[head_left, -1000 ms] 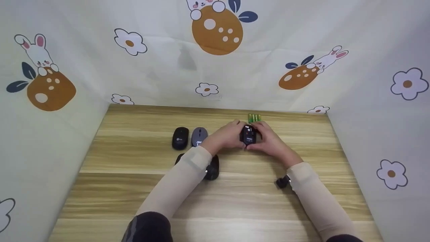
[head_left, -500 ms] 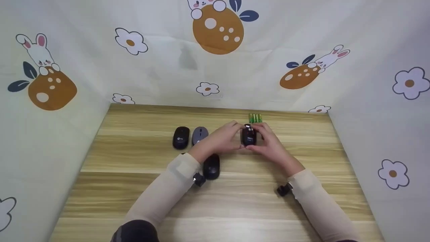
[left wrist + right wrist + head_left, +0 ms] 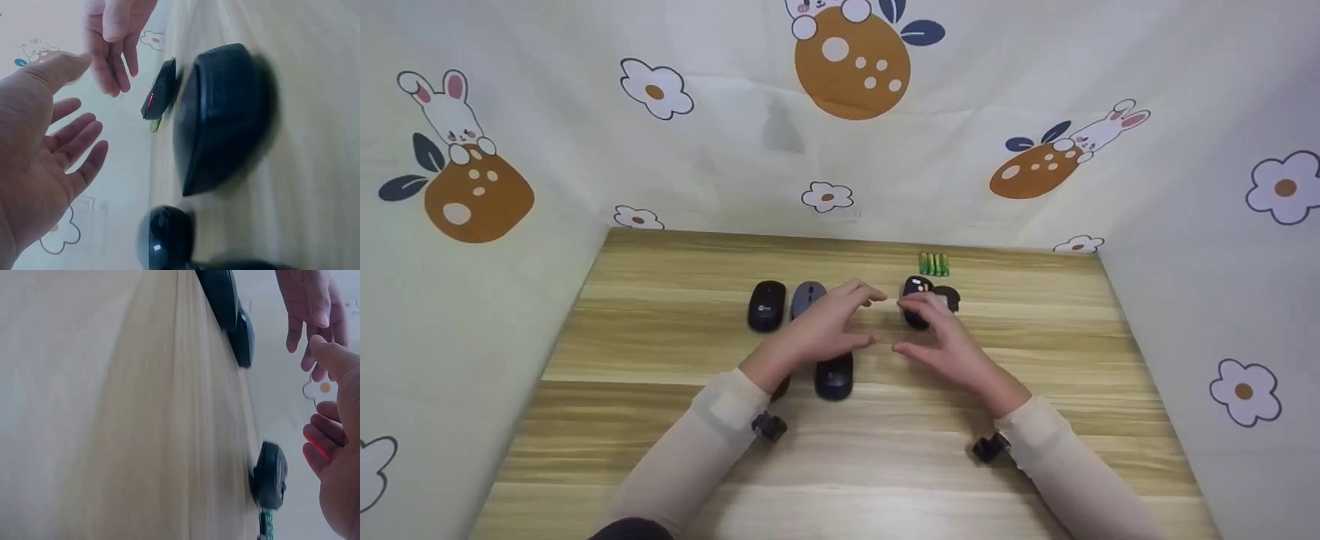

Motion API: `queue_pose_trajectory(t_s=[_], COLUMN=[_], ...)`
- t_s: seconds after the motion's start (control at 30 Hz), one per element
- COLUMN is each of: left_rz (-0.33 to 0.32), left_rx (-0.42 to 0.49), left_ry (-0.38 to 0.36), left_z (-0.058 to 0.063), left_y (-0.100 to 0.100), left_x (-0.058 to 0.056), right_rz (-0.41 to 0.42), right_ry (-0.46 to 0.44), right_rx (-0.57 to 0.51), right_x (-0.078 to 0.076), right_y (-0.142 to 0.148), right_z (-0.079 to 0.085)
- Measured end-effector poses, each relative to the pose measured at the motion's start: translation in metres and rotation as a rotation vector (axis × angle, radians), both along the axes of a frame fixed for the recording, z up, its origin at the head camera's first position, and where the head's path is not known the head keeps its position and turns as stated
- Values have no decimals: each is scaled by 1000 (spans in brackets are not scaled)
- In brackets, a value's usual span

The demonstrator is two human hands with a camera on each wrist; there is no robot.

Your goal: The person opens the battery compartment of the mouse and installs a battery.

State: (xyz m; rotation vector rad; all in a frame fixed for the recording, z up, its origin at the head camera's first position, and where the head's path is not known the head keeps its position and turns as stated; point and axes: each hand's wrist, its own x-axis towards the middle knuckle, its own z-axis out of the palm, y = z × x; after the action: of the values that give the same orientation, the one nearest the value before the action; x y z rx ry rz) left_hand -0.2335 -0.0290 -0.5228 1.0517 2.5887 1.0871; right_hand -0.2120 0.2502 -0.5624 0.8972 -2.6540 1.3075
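Observation:
A black computer mouse (image 3: 912, 292) lies at the right of the table, partly hidden by my right hand (image 3: 952, 341). That hand hovers over it, fingers loosely bent and holding nothing. A dark rounded piece with a pale patch (image 3: 950, 295) is against the mouse's right side. To the left, my left hand (image 3: 825, 326) is held in the air with spread fingers, near a grey mouse (image 3: 808, 296) and a black mouse (image 3: 835, 379). In the left wrist view, a red light shows on the first mouse (image 3: 163, 90); red glow falls on my right fingers (image 3: 319, 441) in the right wrist view.
Several green batteries (image 3: 934, 264) lie in a row behind the mouse. Another black mouse (image 3: 766, 306) sits left of the grey one. A further dark mouse is mostly hidden under my left wrist. Printed cloth walls (image 3: 720, 165) enclose the wooden table (image 3: 900, 465).
Both hands have let go of the black mouse and drawn apart, the left one moving left and toward me. The dark rounded piece has come into sight beside the mouse.

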Motion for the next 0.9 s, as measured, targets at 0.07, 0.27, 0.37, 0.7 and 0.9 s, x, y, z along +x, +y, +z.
queue_pose_trajectory(t_s=[0.07,0.27,0.37,0.7,0.9], left_rz=[-6,1,13,22,24], left_rx=[15,18,-4,-83,-137], left_ry=[-4,-33,-35,-14,18], left_z=[-2,-10,-15,-21,-25], left_y=[-6,-24,-32,-52,-59], left_x=[5,18,25,42,47], right_rz=[10,43,69,98,116], right_ry=[-8,-61,-68,-98,-84], right_rx=[2,6,15,87,117], right_x=[4,18,24,37,39], right_y=[-4,-15,-22,-42,-53], right_z=[0,0,-1,-6,-5])
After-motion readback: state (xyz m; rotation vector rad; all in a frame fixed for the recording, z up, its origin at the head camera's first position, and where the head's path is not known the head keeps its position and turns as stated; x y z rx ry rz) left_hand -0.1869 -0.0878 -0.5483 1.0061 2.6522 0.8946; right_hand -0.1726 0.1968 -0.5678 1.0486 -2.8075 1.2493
